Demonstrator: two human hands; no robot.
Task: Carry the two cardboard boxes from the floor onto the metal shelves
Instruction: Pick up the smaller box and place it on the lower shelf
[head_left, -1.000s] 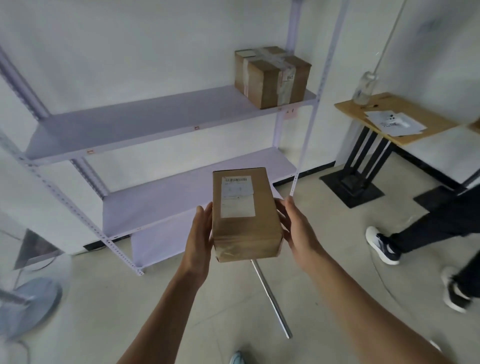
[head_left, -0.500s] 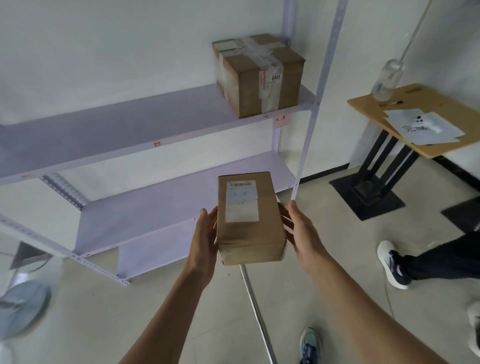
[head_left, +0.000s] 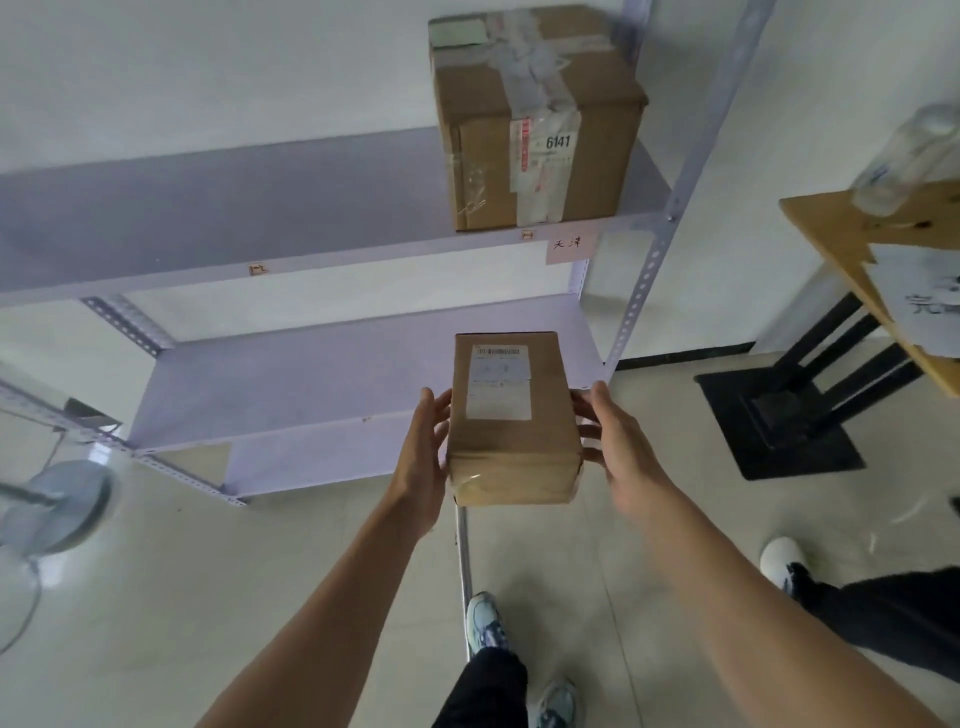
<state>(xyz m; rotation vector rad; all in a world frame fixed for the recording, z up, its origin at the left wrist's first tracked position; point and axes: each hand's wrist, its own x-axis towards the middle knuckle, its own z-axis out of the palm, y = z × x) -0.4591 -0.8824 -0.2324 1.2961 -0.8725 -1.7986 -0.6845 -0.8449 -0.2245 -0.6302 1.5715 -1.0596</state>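
Note:
I hold a small cardboard box (head_left: 511, 423) with a white label on top between both palms, in the air in front of the lower shelf. My left hand (head_left: 423, 460) presses its left side and my right hand (head_left: 618, 447) presses its right side. A larger taped cardboard box (head_left: 535, 119) marked 6141 stands at the right end of the upper board of the metal shelves (head_left: 260, 208). The lower shelf board (head_left: 291, 384) lies bare just beyond the held box.
A metal rod (head_left: 464, 551) lies on the floor below the box, by my foot (head_left: 485, 621). A wooden side table (head_left: 841, 244) with a bottle (head_left: 906, 161) and paper stands right. Another person's leg and shoe (head_left: 784, 564) are lower right. A fan base (head_left: 52, 506) sits left.
I have stepped closer to the shelves with the small box still held between both hands; the shelves and the large box now look nearer and bigger.

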